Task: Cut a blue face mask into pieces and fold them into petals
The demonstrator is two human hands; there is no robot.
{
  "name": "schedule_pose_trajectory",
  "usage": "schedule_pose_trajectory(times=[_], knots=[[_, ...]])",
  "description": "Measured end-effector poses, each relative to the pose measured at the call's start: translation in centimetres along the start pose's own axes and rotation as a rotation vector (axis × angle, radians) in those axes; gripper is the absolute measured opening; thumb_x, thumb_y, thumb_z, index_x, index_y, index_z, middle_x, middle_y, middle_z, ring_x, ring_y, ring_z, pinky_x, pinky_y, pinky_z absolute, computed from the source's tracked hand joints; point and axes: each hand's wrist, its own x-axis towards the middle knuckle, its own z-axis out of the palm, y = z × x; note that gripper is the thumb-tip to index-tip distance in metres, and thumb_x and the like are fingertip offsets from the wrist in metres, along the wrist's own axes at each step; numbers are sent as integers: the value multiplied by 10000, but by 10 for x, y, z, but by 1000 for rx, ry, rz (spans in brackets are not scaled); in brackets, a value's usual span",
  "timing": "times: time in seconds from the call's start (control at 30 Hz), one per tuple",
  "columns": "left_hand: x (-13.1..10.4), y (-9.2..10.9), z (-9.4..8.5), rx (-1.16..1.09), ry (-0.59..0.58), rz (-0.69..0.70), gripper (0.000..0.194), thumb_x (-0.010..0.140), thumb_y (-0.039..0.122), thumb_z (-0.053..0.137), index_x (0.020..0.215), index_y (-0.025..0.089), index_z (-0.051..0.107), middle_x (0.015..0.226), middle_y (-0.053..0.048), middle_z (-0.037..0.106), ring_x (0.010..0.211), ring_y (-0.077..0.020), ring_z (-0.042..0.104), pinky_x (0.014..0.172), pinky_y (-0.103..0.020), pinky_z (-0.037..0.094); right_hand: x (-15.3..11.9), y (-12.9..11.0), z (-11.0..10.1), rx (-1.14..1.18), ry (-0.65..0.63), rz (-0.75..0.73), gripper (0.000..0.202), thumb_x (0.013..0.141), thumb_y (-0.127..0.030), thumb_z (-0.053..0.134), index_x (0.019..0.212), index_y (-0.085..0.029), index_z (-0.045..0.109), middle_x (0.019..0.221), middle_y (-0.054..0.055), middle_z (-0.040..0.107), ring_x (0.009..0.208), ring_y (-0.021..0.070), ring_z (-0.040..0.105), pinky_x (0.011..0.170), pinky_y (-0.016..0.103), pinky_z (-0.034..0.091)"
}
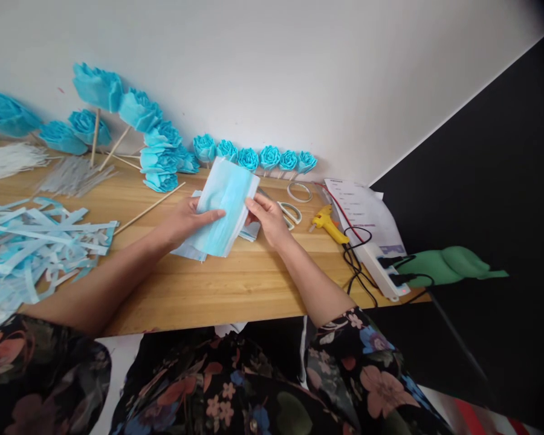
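Between my two hands is a stack of flat blue and white face mask sheets [224, 208], raised above the table and tilted. My left hand [194, 219] grips its left side, thumb laid across the front and fingers hidden behind. At the right edge, my right hand [266, 216] pinches the layers between thumb and fingers. More blue sheets [191, 251] lie on the wood beneath, partly covered by the stack. Just beyond my right hand rest scissors [291, 214] with pale handles.
Blue paper-like flowers [247, 159] line the wall, larger ones [97, 87] on sticks to the left. Cut strips [40, 241] heap at left, near grey wires [75, 175]. A yellow glue gun [329, 225], tape roll [300, 192], printed sheet [367, 208] and power strip [383, 272] occupy the right.
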Motion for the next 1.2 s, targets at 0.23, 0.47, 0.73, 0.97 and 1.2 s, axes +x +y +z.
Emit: schedule_pose_trajectory(times=[0.23, 0.47, 0.73, 0.97, 1.2], knots=[[4, -3, -2, 53, 278, 270, 505, 746, 467, 728, 1143, 171, 630, 1044, -92, 721, 919, -273, 678, 700, -336, 563, 2, -5, -1, 68, 111, -16, 547, 789, -488, 707, 1284, -269, 630, 892, 2, 708, 729, 116, 613, 617, 230, 518], [-9, 2, 12, 524, 71, 523, 300, 850, 396, 600, 1014, 165, 702, 974, -84, 728, 881, -261, 670, 819, -368, 523, -15, -13, 20, 190, -363, 12, 777, 661, -492, 830, 1347, -301, 519, 1238, 34, 676, 1070, 223, 662, 871, 339, 569], [-7, 2, 12, 487, 19, 704, 323, 896, 432, 569, 1091, 237, 739, 1167, -108, 725, 1135, -292, 631, 969, -435, 495, -1, -1, 9, 255, -131, 83, 436, 767, -528, 652, 1091, -237, 652, 1138, 57, 732, 1084, 256, 668, 818, 352, 582], [2, -2, 10, 316, 225, 550, 350, 851, 412, 637, 1129, 202, 673, 1133, -102, 697, 982, -222, 646, 800, -343, 532, 0, -6, 9, 325, -151, 122, 572, 801, -679, 551, 1174, -252, 623, 1109, 67, 740, 1066, 266, 685, 838, 406, 584], [9, -15, 11, 60, -135, 305, 710, 801, 345, 704, 1426, 172, 415, 752, 4, 678, 686, -154, 645, 644, -269, 482, 1, -6, 8, 398, -163, 176, 650, 807, -698, 548, 1278, -250, 554, 1146, 78, 731, 1054, 283, 688, 834, 441, 582]])
